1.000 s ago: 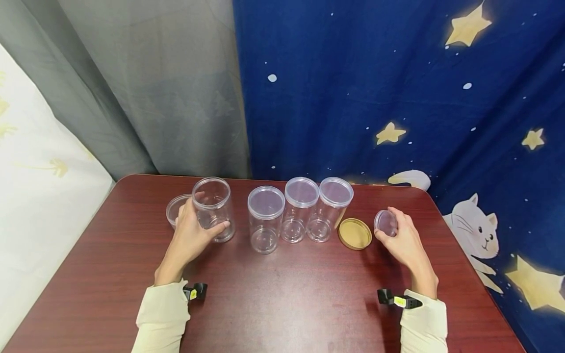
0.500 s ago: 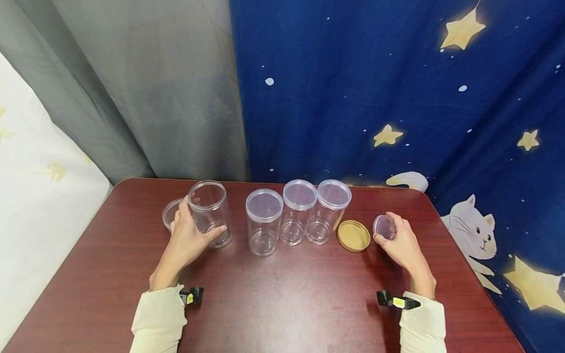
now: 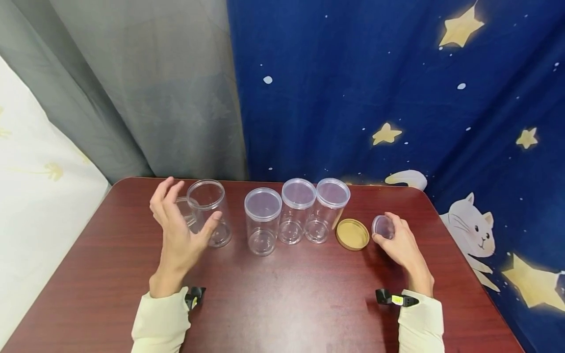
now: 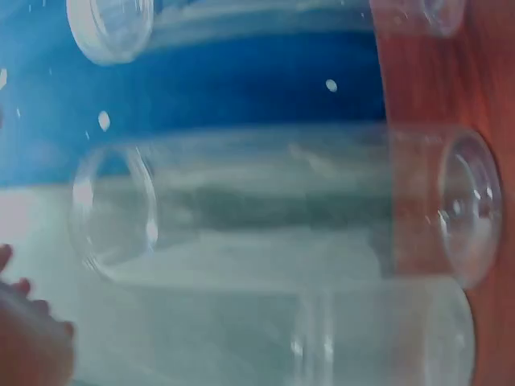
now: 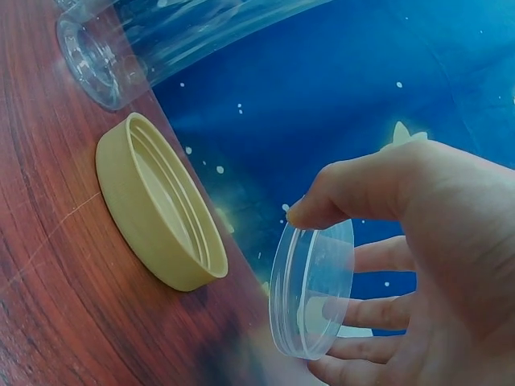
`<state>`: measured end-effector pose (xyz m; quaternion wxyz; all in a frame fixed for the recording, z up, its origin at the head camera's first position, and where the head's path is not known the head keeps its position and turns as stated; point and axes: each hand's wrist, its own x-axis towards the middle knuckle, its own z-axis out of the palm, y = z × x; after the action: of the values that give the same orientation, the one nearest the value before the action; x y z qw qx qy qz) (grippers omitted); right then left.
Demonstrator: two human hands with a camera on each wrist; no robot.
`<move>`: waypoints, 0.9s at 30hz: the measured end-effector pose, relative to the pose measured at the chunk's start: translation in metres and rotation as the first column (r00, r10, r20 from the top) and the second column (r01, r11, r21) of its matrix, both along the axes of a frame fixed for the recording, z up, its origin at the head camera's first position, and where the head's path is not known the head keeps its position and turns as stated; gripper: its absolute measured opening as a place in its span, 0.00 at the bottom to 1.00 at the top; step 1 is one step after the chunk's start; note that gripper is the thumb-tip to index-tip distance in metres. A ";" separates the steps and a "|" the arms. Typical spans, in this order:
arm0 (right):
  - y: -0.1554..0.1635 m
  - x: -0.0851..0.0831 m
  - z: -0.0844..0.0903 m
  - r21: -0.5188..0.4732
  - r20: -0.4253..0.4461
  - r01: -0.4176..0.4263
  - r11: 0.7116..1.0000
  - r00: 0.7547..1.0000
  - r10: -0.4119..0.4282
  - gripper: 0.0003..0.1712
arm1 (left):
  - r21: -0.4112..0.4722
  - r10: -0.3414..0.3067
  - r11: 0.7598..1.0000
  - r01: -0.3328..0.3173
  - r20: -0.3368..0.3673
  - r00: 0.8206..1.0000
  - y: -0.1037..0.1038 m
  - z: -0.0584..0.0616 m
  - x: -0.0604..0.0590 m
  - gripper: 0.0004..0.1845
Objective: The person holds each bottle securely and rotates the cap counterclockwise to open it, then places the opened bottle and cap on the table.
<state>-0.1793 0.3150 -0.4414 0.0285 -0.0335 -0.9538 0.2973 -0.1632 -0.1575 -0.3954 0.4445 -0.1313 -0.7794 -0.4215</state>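
We pinch a clear lid (image 3: pixel 382 226) in our right hand (image 3: pixel 399 245); our left hand (image 3: pixel 176 230) hovers spread, empty, beside the open jar (image 3: pixel 208 212). Three lidded jars (image 3: pixel 263 227) and one tan lid (image 3: pixel 352 234) stand between.

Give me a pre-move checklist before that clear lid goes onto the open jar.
1. Open jar upright on the table, mouth uncovered: ok.
2. Clear lid pinched in the right hand: ok.
3. Left hand steadying the open jar: not ok, its fingers are spread and off the jar.
4. Three capped jars stand between lid and open jar, path blocked low: not ok.
5. Gold lid lies apart beside the right hand: ok.
6. Lid fits this jar: cannot tell.
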 end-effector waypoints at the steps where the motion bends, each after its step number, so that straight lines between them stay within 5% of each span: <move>1: 0.000 0.000 0.000 0.000 0.002 -0.001 1.000 1.000 0.001 0.43 | 0.012 -0.002 1.000 0.002 -0.048 0.999 0.004 0.002 0.001 0.44; 4: 0.000 -0.001 -0.002 0.002 -0.004 -0.004 1.000 1.000 0.004 0.43 | 0.024 -0.010 1.000 0.014 -0.140 0.990 0.019 0.006 0.003 0.33; 7: 0.001 -0.001 -0.004 0.007 -0.003 -0.007 1.000 1.000 0.007 0.43 | 0.010 -0.024 1.000 0.026 -0.148 0.989 0.032 0.007 0.005 0.28; 13: 0.002 0.000 -0.003 0.014 0.019 -0.012 1.000 1.000 0.012 0.43 | -0.042 -0.050 0.998 0.047 -0.081 0.995 0.044 0.002 0.007 0.29; 20: 0.005 0.000 -0.003 0.019 -0.010 -0.031 0.999 0.999 0.031 0.43 | -0.090 -0.051 0.994 0.059 0.087 0.995 0.049 -0.002 0.009 0.36; 27: 0.007 0.001 -0.003 0.034 -0.015 -0.047 0.998 0.999 0.047 0.40 | -0.078 -0.048 0.996 0.053 0.057 0.997 0.053 -0.001 0.011 0.39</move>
<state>-0.1783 0.3215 -0.4442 0.0298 -0.0083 -0.9589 0.2820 -0.1527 -0.1049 -0.3966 0.4064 -0.1567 -0.8040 -0.4048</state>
